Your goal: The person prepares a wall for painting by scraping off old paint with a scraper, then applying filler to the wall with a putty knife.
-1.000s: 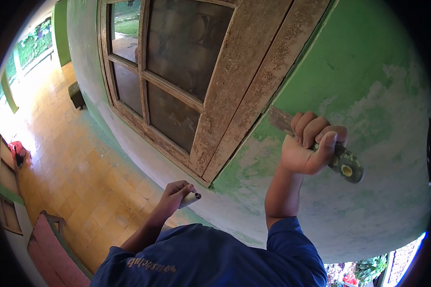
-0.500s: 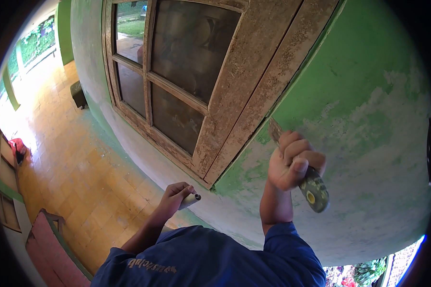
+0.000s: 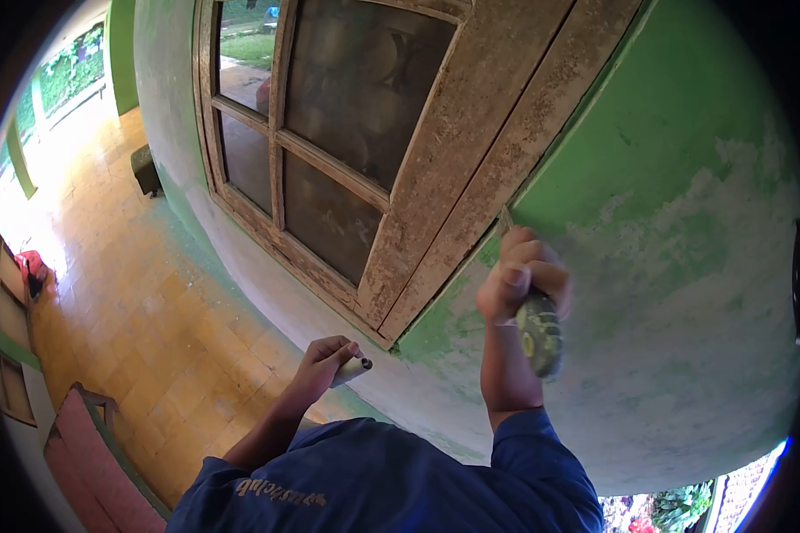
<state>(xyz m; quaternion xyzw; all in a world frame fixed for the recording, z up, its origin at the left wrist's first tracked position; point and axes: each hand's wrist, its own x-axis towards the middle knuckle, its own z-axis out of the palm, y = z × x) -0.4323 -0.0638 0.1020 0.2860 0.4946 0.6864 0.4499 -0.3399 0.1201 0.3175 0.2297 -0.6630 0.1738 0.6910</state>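
Note:
My right hand [image 3: 517,277] is wrapped round a scraper [image 3: 540,336] with a dark and yellow-green handle. Its thin blade points up, the tip right at the gap between the wooden window frame [image 3: 458,191] and the green wall [image 3: 676,204]. Lower down, in front of the frame's bottom corner, my left hand [image 3: 323,362] grips a pale cylindrical handle [image 3: 352,370] with a dark hole in its end. The rest of that object is hidden by the fingers.
Green paint is worn to grey patches over the wall. Glass panes [image 3: 360,89] fill the weathered frame. Yellow floor tiles [image 3: 178,329] stretch out on the left, with a pinkish-red panel [image 3: 84,462], a red item [image 3: 32,269] and a dark box-like object [image 3: 146,171] around them.
My right hand has swung left with the scraper, turning the handle more upright and bringing the blade tip to the frame's edge. My left hand has stayed nearly still.

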